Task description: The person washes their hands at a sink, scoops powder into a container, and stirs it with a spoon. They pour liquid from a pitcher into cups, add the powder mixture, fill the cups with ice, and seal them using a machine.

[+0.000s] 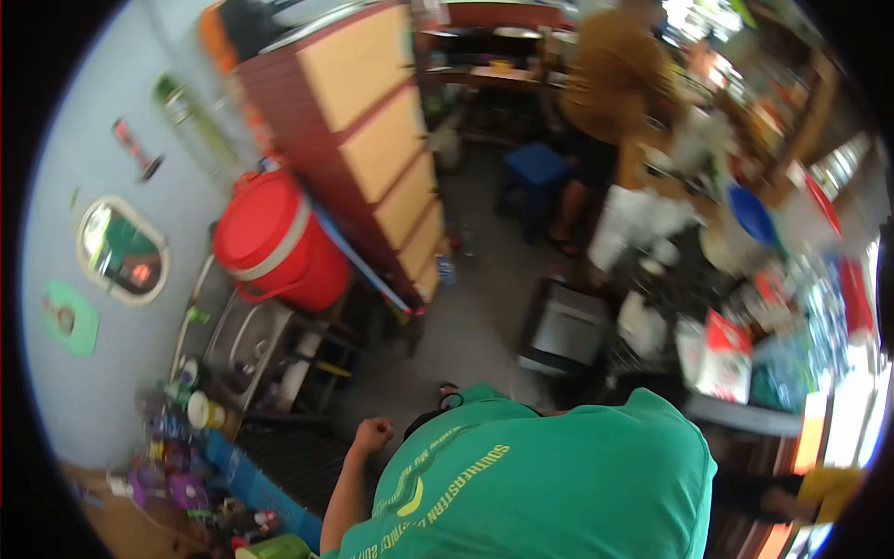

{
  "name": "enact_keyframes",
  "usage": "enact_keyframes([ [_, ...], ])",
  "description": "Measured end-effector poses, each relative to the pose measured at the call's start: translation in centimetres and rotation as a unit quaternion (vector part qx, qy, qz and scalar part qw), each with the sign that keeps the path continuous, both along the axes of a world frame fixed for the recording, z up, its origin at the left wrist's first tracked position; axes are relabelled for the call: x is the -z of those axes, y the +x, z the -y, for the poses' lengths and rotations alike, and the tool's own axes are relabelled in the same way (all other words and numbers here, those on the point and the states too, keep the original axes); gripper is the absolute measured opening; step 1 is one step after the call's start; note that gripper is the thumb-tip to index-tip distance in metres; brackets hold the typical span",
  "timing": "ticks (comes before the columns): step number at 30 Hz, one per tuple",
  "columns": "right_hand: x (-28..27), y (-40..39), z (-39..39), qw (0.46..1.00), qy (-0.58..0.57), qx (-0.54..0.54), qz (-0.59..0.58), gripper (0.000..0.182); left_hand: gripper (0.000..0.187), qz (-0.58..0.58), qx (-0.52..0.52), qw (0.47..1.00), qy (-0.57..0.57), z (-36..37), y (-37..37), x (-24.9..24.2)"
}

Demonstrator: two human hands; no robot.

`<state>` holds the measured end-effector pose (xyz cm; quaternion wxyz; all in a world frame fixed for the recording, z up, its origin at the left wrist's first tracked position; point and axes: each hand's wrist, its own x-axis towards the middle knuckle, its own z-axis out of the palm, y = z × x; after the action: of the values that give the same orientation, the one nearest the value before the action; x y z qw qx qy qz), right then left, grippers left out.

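Note:
My green shirt [549, 475] with yellow lettering fills the bottom of the head view. My left hand [374, 435] hangs beside my body on the left, its fingers curled into a loose fist with nothing visible in them. It touches no object and is over the floor, nearest to the dark space by the sink stand. My right hand is out of sight. A small part of my foot [448, 388] shows in front of my shirt.
A metal sink [244, 345] and red cooler [279, 238] stand left, beside a drawer cabinet [368, 121]. Ahead are a blue stool [537, 163] and a person in a brown shirt [615, 74]. A grey bin [566, 326] and cluttered table [675, 279] stand right. Another person's yellow clothing [829, 494] shows lower right.

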<state>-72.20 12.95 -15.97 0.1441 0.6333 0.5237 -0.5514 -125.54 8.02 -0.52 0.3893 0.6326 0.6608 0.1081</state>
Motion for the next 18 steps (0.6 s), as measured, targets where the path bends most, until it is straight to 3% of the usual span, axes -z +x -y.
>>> enact_keyframes([
  [1, -0.5, -2.8, -3.5, 1.0, -0.003, 0.007, -0.008, 0.019, 0.022, 0.061, -0.065, 0.993, 0.075, 0.1, -2.7, 1.2],
  [3, -1.4, -9.1, -10.6, 0.999, -0.009, 0.016, -0.032, 0.019, 0.031, 0.055, -0.173, 0.983, 0.034, 0.5, -8.8, 2.7],
  [5, -3.1, -15.6, -17.4, 0.998, -0.012, 0.029, -0.055, 0.019, 0.039, -0.026, -0.213, 0.976, -0.023, 1.1, -13.4, 2.9],
  [6, -4.3, -19.5, -20.6, 0.997, -0.011, 0.032, -0.065, 0.02, 0.04, -0.02, -0.269, 0.963, -0.024, 1.3, -13.9, -0.8],
  [10, -1.9, -30.8, -34.5, 0.995, 0.005, 0.005, -0.097, 0.016, 0.025, -0.024, -0.363, 0.931, -0.016, 2.7, -21.0, -2.1],
  [12, -8.2, -37.2, -36.5, 0.99, 0.006, -0.014, -0.138, 0.02, 0.015, -0.072, -0.359, 0.929, 0.048, 3.0, -27.1, -3.2],
  [14, -9.8, -43.6, -37.7, 0.99, 0.014, -0.056, -0.131, 0.022, 0.014, -0.188, -0.297, 0.923, 0.156, 2.6, -35.7, -5.2],
  [15, -10.4, -46.4, -37.8, 0.987, 0.023, -0.086, -0.134, 0.026, 0.014, -0.203, -0.428, 0.868, 0.152, 1.3, -38.6, -8.7],
  [16, -11.1, -49.1, -37.6, 0.988, 0.019, -0.086, -0.126, 0.026, 0.013, -0.236, -0.474, 0.825, 0.197, 0.8, -43.6, -8.3],
  [18, -13.2, -55.0, -35.9, 0.983, 0.008, -0.126, -0.133, 0.03, 0.019, -0.277, -0.54, 0.782, 0.138, -1.3, -50.9, -12.5],
])
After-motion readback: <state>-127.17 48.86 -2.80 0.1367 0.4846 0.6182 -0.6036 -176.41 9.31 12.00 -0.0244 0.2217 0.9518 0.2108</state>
